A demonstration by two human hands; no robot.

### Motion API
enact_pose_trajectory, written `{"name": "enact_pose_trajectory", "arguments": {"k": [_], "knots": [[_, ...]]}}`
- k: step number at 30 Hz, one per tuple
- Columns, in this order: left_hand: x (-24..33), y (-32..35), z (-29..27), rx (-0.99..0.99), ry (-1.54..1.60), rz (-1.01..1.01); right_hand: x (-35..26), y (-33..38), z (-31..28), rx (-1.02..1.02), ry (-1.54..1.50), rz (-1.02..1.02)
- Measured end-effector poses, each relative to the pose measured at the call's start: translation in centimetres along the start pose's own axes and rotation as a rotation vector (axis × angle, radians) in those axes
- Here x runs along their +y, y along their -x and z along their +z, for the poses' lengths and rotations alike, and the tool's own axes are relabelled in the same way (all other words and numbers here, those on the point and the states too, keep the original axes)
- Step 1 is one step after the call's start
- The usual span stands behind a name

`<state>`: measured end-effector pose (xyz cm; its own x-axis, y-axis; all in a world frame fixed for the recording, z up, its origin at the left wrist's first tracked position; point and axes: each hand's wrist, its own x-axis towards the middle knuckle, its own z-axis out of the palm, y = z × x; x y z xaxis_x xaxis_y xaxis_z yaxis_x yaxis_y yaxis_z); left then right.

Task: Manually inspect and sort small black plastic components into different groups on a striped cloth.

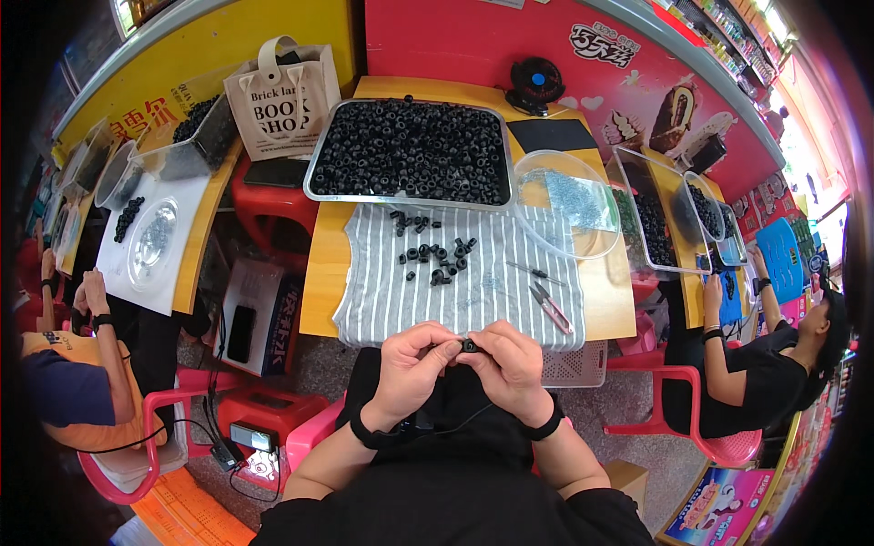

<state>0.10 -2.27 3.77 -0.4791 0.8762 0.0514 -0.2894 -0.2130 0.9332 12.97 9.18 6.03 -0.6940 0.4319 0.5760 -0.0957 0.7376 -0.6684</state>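
Note:
Just past the table's near edge, my left hand (411, 367) and my right hand (510, 369) meet fingertip to fingertip. Between them they pinch a small black ring-shaped part (469, 346), partly hidden by my fingers. Ahead of them a grey-and-white striped cloth (364, 296) covers part of the table, with several loose black parts (440, 262) scattered on it. Pink-handled snips (552, 309) lie to the right on the cloth, near a thin rod-like item with a dark piece (533, 271). Beyond the cloth, a metal tray (314, 182) is heaped with similar black parts.
At the table's right is a round clear plastic dish (523, 227) holding thin bluish pieces. A canvas tote bag (282, 96) and a small black fan (535, 84) stand farther back. People work at side tables: one person (82, 382) left, another person (765, 364) right.

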Motion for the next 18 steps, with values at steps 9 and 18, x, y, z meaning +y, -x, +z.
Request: {"name": "enact_pose_trajectory", "arguments": {"k": [9, 18], "knots": [[-0.1, 0.0, 0.4, 0.029, -0.025, 0.003, 0.2, 0.3, 0.0, 0.028, -0.032, 0.032], [-1.5, -0.2, 0.2, -0.06, -0.02, -0.063, 0.4, 0.7, -1.7, -0.091, -0.069, 0.127]]}}
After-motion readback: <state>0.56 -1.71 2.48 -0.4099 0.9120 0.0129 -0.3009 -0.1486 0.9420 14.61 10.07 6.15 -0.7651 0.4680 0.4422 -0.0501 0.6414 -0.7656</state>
